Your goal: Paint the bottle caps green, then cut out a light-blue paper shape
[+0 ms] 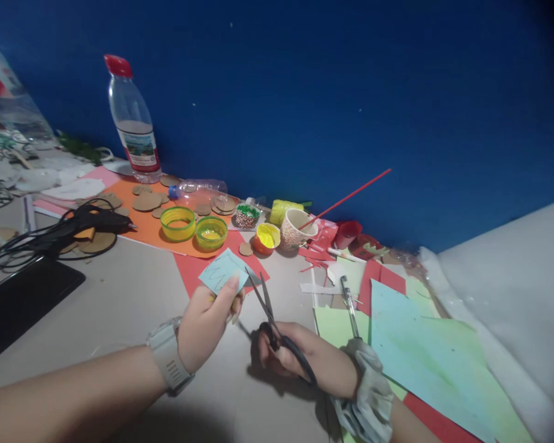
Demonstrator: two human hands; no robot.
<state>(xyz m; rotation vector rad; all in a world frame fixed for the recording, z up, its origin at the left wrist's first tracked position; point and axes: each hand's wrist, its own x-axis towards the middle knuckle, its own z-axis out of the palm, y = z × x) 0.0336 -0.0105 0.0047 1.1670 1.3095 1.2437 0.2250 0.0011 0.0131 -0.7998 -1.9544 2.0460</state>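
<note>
Between thumb and fingers, my left hand (208,323) pinches a small light-blue piece of paper (222,271) with dark zigzag pen lines on it. My right hand (300,354) grips a pair of black-handled scissors (268,307), fingers in the loops. Its blades are partly apart and point up toward the paper's right edge; whether they touch it I cannot tell. Beneath the held paper lies a red sheet (187,274) on the table. Just beyond stand two yellow-green rings or tubs (178,225) and a small cup of yellow paint (266,237).
A clear bottle (133,132) with a red cap stands by the blue wall. To the left lie a black glue gun (104,218) with its cable and a black phone (32,301). On the right are a pen (349,304), coloured sheets (425,344) and a paper cup (295,231) holding a red stick.
</note>
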